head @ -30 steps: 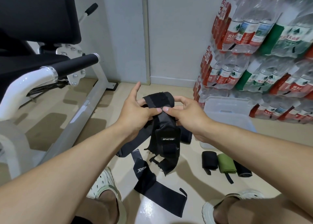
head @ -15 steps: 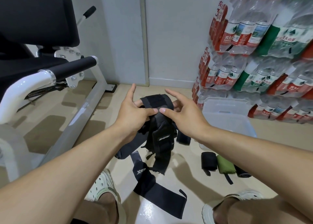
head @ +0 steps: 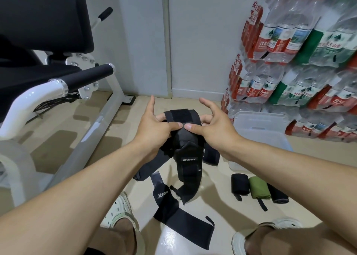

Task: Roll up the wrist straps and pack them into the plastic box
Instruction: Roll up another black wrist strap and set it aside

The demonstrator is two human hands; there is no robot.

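Wrist strap (head: 186,156) (black, half-rolled) pinched by left hand (head: 154,127) and right hand (head: 214,128), index fingers splayed, over glossy beige floor (head: 212,212); plastic box (head: 268,131) near stacked water bottles (head: 301,65).

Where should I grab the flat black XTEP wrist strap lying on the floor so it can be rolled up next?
Probably take the flat black XTEP wrist strap by its narrow end near the logo, which lies nearest the hands, coming straight down from above. It lies unrolled and flat on the floor, so pinching that short end leaves the wide tail free to roll towards the thin loop at its far corner.
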